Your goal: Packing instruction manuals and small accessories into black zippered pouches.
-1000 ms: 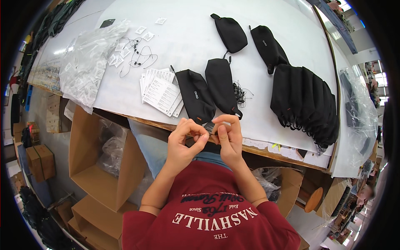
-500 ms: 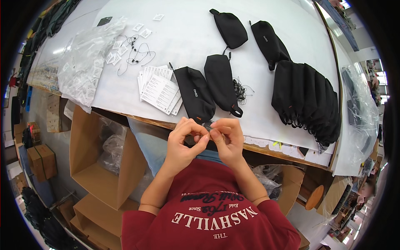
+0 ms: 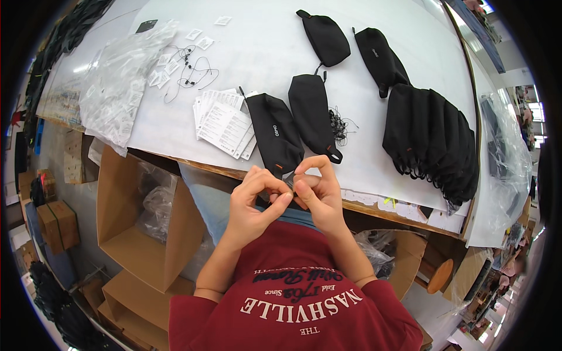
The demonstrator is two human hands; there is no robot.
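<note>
My left hand (image 3: 256,198) and my right hand (image 3: 319,192) meet just in front of the table's near edge, fingertips pinched together. Between them shows a small dark greyish piece (image 3: 289,179), too covered by fingers to name. Right beyond the fingertips lies a black zip pouch (image 3: 274,131) with a small orange tab at its near end; whether the piece joins it I cannot tell. A second black pouch (image 3: 310,111) rests against it on the right. To the left, a fan of white printed cards (image 3: 225,126) is partly tucked beside the first pouch.
Black cords (image 3: 338,126) are bunched beside the second pouch. Farther right stands a row of black pouches (image 3: 430,131), with two more pouches behind. At left lie loose cords (image 3: 190,73), small white tags (image 3: 205,43) and a clear bag (image 3: 111,105). An open cardboard box (image 3: 137,257) stands below.
My right index finger has lifted and bent a little higher, while both hands keep pinching in nearly the same place. The pouches and cards on the table stay put.
</note>
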